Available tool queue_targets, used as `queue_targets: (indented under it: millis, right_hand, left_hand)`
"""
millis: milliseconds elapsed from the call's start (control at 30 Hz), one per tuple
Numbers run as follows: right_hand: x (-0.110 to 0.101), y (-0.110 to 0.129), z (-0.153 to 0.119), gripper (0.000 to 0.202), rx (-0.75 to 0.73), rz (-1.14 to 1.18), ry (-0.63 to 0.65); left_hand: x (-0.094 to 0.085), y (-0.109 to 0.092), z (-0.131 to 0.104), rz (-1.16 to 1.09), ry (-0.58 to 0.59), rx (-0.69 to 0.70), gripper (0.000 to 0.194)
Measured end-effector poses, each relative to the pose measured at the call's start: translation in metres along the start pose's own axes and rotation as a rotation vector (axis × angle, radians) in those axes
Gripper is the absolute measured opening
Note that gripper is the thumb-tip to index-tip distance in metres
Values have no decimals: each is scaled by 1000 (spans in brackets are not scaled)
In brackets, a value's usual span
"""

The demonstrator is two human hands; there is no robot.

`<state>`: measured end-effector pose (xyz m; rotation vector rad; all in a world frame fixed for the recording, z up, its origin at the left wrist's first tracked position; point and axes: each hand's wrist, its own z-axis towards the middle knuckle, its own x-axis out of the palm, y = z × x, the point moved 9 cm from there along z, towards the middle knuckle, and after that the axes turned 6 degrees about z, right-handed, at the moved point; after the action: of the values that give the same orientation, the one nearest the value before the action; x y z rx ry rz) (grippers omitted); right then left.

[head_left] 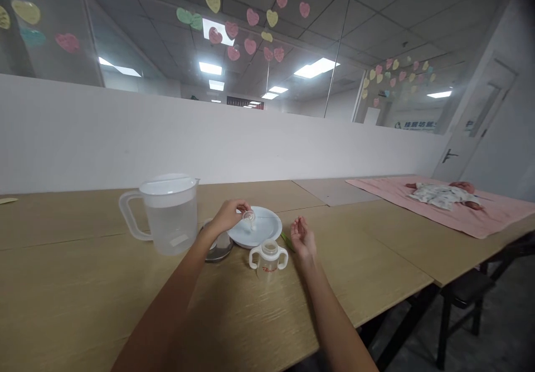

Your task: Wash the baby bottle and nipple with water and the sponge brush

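My left hand [231,216] pinches a small clear bottle part [249,216], perhaps a nipple or cap, above a white bowl [263,228]. Just right of the bowl, my right hand [303,237] is raised palm up with its fingers loosely curled and nothing in them. A two-handled baby bottle [268,259] with red lettering stands upright and uncapped in front of the bowl. Partly hidden behind my left wrist is a round metal dish [220,251]. Beside the bowl's right edge lies a green item [287,241], partly covered by my right hand.
A large translucent lidded pitcher [172,216] stands on the wooden table [83,283] at the left. At the far right, a baby doll in patterned clothes [445,195] lies on a pink cloth [493,218]. A dark stool [468,288] stands below the table's right edge.
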<state>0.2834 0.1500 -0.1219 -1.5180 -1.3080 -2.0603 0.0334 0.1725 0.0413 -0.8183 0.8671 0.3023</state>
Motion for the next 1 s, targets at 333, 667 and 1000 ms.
queue_targets:
  millis: [333,667,1000]
  right_hand:
    - [13,9,-2,7,5,200,136]
    - [5,4,5,11,15,265,114]
    - [6,0,2,15,101,392,73]
  left_hand:
    - [23,8,8,-13,21,16,22]
    - [22,8,11,-1,-20,16,26]
    - [19,8,10,-20,-43,-10,27]
